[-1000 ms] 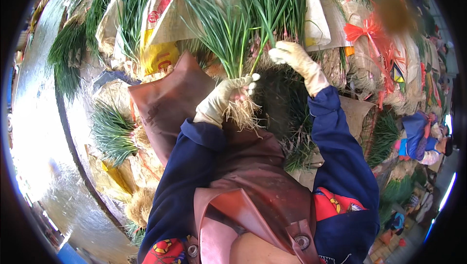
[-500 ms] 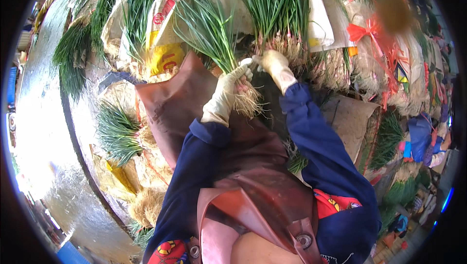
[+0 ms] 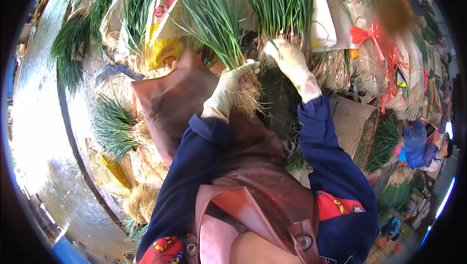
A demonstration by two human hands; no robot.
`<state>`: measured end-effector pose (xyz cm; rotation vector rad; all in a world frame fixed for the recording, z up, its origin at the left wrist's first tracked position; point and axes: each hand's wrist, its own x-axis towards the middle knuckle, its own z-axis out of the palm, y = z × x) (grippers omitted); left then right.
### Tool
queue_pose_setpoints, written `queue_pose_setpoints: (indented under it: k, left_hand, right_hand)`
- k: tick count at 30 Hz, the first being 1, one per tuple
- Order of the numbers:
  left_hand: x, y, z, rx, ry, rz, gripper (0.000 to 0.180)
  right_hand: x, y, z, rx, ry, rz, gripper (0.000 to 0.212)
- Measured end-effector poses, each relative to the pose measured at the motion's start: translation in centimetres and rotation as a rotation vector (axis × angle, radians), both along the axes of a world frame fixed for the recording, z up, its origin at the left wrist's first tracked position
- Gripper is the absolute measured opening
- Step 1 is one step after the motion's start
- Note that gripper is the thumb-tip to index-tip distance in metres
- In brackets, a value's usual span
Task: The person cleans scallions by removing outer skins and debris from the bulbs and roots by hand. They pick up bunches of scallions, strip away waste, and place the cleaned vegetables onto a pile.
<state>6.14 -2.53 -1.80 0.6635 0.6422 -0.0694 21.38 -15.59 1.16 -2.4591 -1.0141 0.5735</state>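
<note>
The person's left grip (image 3: 226,89), gloved in pale cloth, is clasping a bunch of green onions (image 3: 216,25) just above its straw-coloured roots (image 3: 250,98), in front of the brown apron (image 3: 168,103). The bunch is leaning up and to the left, its green tops pointing away from the person and its roots hanging below the grip. The right grip (image 3: 287,62), gloved too, is reaching to the lower end of a larger heap of green onions (image 3: 282,3), which is lying to the right of the bunch; its far end is blending with the heap, so I cannot tell whether it is grasping anything. The two grips are sitting near each other but apart. A white sack (image 3: 323,28) is lying just beside the heap on its right, and farther right a red ribbon (image 3: 367,35) is showing against wrapped bundles. To the left of the apron, a smaller bundle (image 3: 114,130) is lying with its leaves pointing left, beside a shiny grey floor (image 3: 41,132).
</note>
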Motion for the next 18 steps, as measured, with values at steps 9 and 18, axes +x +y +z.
queue_pose_setpoints:
  k: [9,18]
  left_hand:
    - [0.0,0.0,0.0,0.015,-0.030,0.015,0.034]
    - [-0.2,-0.1,0.7,0.084,-0.002,0.035,0.035]
  right_hand:
    - [-9.3,-13.7,-23.3,-0.548,-0.099,0.515,0.031]
    - [-4.1,-3.4,-2.5,-0.241,-0.233,-0.142,0.027]
